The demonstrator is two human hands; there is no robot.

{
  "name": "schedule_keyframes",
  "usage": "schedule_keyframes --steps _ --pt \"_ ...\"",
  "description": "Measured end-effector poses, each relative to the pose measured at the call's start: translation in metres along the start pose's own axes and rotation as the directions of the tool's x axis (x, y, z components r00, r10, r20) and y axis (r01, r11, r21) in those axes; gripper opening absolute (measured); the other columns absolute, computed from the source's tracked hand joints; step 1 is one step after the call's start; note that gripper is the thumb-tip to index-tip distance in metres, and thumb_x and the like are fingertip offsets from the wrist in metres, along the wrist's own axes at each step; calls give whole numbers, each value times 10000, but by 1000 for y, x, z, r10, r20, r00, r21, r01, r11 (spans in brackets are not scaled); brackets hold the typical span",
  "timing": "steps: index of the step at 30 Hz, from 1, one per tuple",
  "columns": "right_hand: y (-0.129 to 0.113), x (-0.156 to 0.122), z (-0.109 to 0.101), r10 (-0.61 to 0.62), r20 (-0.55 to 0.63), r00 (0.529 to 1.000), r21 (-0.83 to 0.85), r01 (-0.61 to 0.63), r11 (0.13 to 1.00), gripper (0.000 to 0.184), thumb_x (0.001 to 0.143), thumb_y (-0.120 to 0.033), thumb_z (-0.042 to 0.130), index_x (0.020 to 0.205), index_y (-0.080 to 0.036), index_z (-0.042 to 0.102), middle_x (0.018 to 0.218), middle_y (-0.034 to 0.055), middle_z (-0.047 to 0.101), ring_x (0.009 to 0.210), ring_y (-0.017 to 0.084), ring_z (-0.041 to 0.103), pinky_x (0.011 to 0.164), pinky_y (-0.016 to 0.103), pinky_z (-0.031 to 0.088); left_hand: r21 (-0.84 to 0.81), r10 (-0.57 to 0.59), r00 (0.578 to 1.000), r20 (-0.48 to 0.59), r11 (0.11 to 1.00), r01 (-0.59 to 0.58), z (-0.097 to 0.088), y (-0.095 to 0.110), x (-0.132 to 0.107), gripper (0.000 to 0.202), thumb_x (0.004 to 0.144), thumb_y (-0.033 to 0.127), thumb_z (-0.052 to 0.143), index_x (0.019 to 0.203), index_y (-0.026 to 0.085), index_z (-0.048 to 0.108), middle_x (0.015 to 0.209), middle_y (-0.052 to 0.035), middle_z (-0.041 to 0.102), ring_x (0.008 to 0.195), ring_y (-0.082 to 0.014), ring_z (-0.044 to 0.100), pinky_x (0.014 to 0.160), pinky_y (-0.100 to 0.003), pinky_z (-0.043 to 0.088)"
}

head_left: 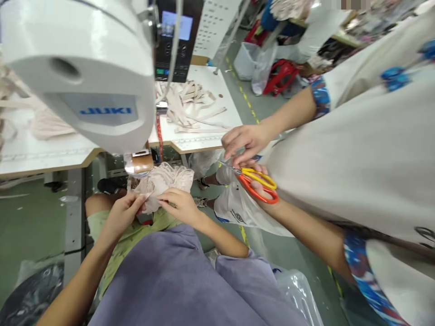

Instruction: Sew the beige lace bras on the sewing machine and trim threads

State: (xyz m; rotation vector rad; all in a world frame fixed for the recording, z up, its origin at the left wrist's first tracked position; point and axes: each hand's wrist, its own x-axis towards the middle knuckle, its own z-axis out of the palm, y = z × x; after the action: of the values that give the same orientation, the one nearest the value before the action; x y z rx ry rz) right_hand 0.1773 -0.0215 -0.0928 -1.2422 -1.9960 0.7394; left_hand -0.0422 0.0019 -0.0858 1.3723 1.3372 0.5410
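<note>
My left hand (124, 213) and my right hand (180, 204) both pinch a bunched piece of pale pink fabric (166, 179) just below the head of a white sewing machine (81, 68). The fabric hangs in front of my lap, above my purple top. The fingers of both hands are closed on its lower edge.
A person in a cream top stands close on the right; their hands (244, 142) hold orange and yellow scissors (258, 183). Pink fabric strips (190, 108) lie on the white table (204, 136). A control panel (175, 38) stands behind. Clear plastic bags (295, 290) lie on the green floor.
</note>
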Motion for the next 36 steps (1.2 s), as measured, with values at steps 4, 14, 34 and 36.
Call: schedule_keyframes --steps 4,14,34,36 --pt "-25 -33 -64 -10 -241 970 -16 7 1000 155 944 -216 605 1037 -245 725 925 38 748 823 142 695 763 274 557 18 36 999 18 999 -36 -4 1 0 495 915 613 530 699 172 593 636 13 543 605 -138 480 590 -233 380" --pt "-99 -86 -178 5 -318 948 -539 -185 822 421 923 -115 572 1287 -318 625 1070 64 733 971 216 695 837 363 554 12 31 997 75 999 -32 4 7 -2 479 917 602 512 726 172 601 660 5 546 644 -155 483 637 -251 383" --pt "-89 -33 -222 572 -259 778 -693 -562 451 356 991 -355 421 1188 -249 698 1221 49 719 989 243 689 724 319 451 -146 49 994 98 989 -35 3 -11 -2 415 902 548 551 711 182 597 683 -2 552 667 -159 476 646 -258 383" --pt "-88 -30 -225 614 -234 754 -680 -578 451 348 980 -373 445 1184 -260 703 1202 45 728 987 244 688 723 311 445 -155 54 993 103 987 -38 3 -16 0 417 908 551 549 723 181 605 690 -2 557 675 -159 484 655 -257 383"
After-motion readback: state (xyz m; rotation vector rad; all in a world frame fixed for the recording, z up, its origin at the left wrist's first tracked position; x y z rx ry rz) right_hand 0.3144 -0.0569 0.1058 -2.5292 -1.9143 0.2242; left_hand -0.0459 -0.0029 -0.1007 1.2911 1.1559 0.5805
